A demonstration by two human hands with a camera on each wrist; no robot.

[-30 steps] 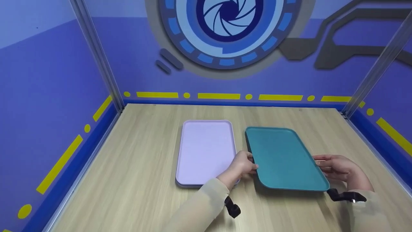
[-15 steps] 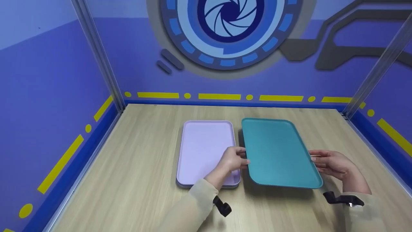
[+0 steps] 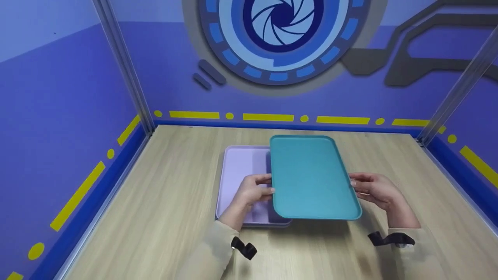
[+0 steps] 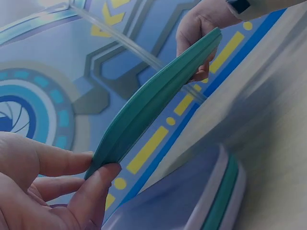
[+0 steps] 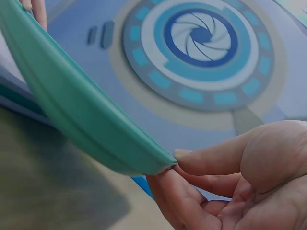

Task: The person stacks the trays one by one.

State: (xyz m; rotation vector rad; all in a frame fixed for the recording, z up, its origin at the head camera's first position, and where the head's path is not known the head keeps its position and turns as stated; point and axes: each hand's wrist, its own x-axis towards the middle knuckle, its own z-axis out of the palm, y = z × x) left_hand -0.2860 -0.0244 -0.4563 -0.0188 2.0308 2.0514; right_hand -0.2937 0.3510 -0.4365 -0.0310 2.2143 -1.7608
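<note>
A teal tray (image 3: 311, 179) hangs in the air between both hands, overlapping the right part of a lilac tray (image 3: 243, 167) below. On its left edge the left hand (image 3: 251, 191) pinches it between thumb and fingers, in front of the lilac tray. The right hand (image 3: 377, 190) pinches the opposite edge. In the left wrist view the lilac tray (image 4: 168, 191) tops a stack, with a teal tray (image 4: 223, 196) and another lilac layer showing under it. From the right wrist view, the raised tray's underside (image 5: 81, 105) faces the camera.
The stack stands on a wood-grain table (image 3: 167, 202). Blue printed walls (image 3: 163, 70) with yellow markings enclose its back and sides, and metal posts (image 3: 128, 74) rise at the corners. A shadow falls on the table below the raised tray.
Both hands have carried the teal tray leftward and up, from beside the lilac tray to partly over it. The stack has stayed in place on the table.
</note>
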